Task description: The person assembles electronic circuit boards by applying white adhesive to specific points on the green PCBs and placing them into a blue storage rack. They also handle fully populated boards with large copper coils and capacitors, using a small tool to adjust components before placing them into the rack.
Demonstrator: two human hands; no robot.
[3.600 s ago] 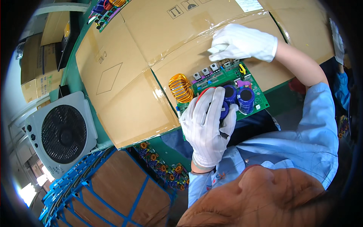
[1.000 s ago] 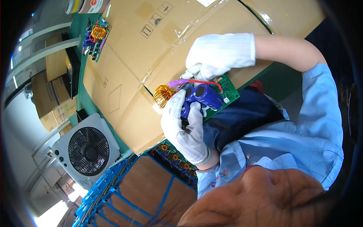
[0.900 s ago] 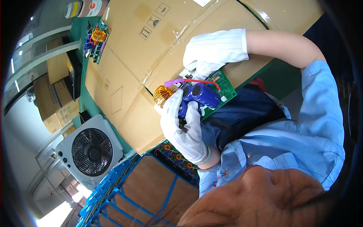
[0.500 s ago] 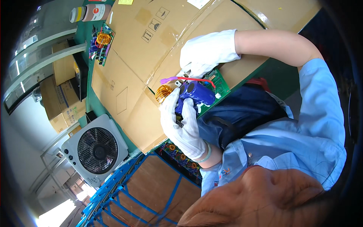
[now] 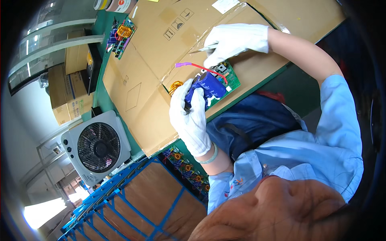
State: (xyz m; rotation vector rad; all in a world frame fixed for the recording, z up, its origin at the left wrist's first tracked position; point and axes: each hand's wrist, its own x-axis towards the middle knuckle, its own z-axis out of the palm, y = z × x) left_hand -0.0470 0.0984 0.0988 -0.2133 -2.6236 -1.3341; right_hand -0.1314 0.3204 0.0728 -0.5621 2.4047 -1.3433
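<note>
My left hand (image 5: 190,116), in a white glove, grips a green circuit board (image 5: 234,80) at its near left side, with fingers and thumb around the blue cylindrical capacitors (image 5: 212,84). Beside the fingers, a copper-wound coil (image 5: 175,86) sticks out past the board's left end. A red wire (image 5: 204,68) with a purple sleeved end arches over the parts. Above the board's far edge, my gloved right hand (image 5: 235,43) is closed on a slim pointed tool (image 5: 204,49), its tip toward the left. Whether it is tweezers or a blade is too small to tell.
Flattened cardboard (image 5: 155,60) covers the green table. Another board with a coil (image 5: 122,34) lies at the far left, near a bottle (image 5: 116,5). A grey box fan (image 5: 98,146) stands at left. Several boards (image 5: 187,168) sit below the table's edge, beside a blue-framed rack (image 5: 148,197).
My right hand has lifted off the board and moved up and to the right, bringing the pointed tool into view. The left hand keeps its grip on the board. The view has shifted slightly.
</note>
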